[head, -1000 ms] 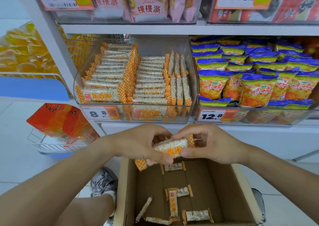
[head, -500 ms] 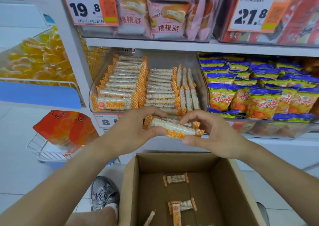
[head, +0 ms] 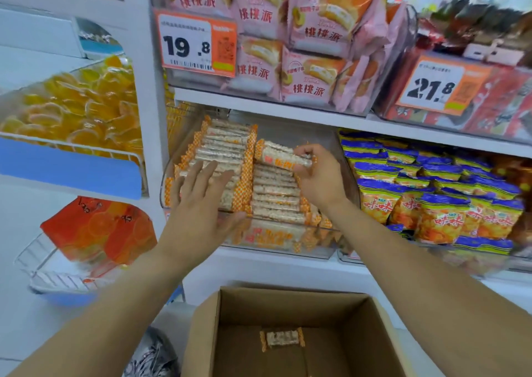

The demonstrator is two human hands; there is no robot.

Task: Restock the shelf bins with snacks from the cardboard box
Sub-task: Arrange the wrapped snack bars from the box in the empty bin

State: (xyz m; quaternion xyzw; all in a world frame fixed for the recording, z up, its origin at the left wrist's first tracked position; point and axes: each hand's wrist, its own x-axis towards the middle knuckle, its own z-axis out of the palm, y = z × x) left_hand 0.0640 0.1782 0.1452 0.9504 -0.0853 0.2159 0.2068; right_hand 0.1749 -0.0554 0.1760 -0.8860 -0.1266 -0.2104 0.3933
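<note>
A clear shelf bin (head: 288, 244) on the middle shelf holds rows of orange-and-white wrapped snack bars (head: 273, 195). My right hand (head: 319, 175) pinches a small bundle of these snack bars (head: 283, 157) above the bin's right row. My left hand (head: 201, 201) lies flat with straight fingers on the left stack of bars. Below, the open cardboard box (head: 207, 333) shows one loose snack bar (head: 282, 339) on its bottom.
To the right stands a bin of blue-and-yellow snack bags (head: 431, 198). Pink cake packs (head: 288, 45) fill the upper shelf behind price tags. At left are a wire basket of yellow jellies (head: 74, 108) and orange bags (head: 98, 229). A shoe (head: 149, 359) is beside the box.
Both hands rose from above the box to the bin. My left hand let go of the bundle and now rests flat on the left stack; my right hand carries the bundle alone.
</note>
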